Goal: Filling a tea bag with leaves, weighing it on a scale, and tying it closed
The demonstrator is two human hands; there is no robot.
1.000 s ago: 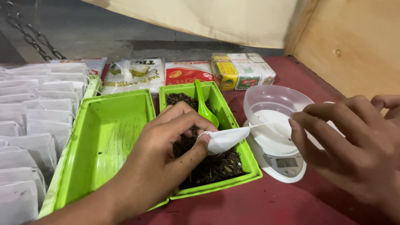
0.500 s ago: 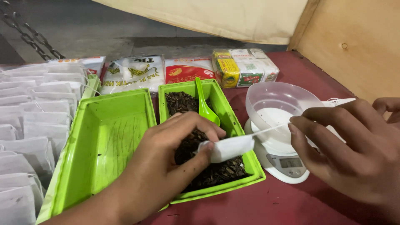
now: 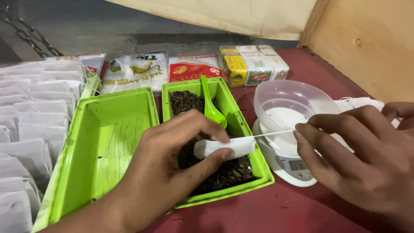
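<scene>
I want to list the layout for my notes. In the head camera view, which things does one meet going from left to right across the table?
White paper sachets → empty green tray → left hand holding a small white sachet over the green tray of dark dried leaves → clear bowl on a small scale → right hand.

Small white bag now lower over the tray, its string taut.

The left hand pinches a small white bag over a green tray of dark loose leaves — a green spoon lies in it. The right hand pulls the bag's string taut above a clear bowl on a white scale.
</scene>
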